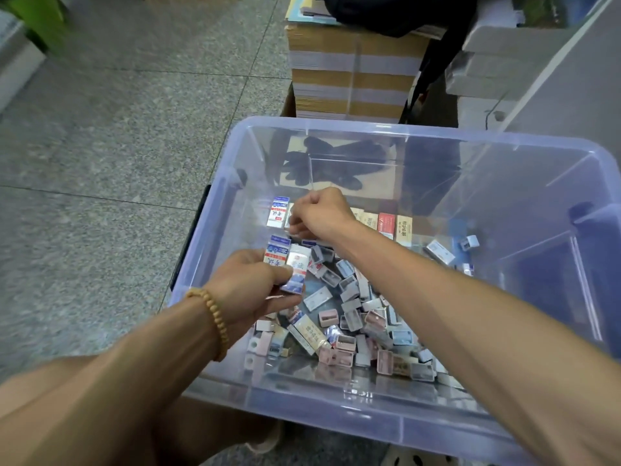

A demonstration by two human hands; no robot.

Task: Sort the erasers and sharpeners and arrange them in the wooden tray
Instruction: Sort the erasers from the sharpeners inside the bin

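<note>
A clear plastic bin (420, 136) stands on the speckled floor (117, 146), and everything is told from it. Its far half and right side lie bare, open room down to the bottom; the near-left half is crowded with a loose heap of sharpeners (353, 317) and erasers (307, 334). Along the far edge of the heap, a short row of erasers (386, 225) lies side by side, with one blue-and-white eraser (278, 212) at its left end, close to the bin's left wall. No wooden tray shows.

The left hand (248, 287), a bead bracelet (215, 317) at its wrist, reaches in over the bin's near-left rim, its grip closed on a small stack of erasers (290, 264) held above the heap. The right hand (319, 213) crosses from the bin's near-right corner, forearm slanting over the heap, palm down by the row; its fingers are curled in, but whether the grip holds anything cannot be told.

Beyond the bin's far rim stands a stack of paper (353, 62).
</note>
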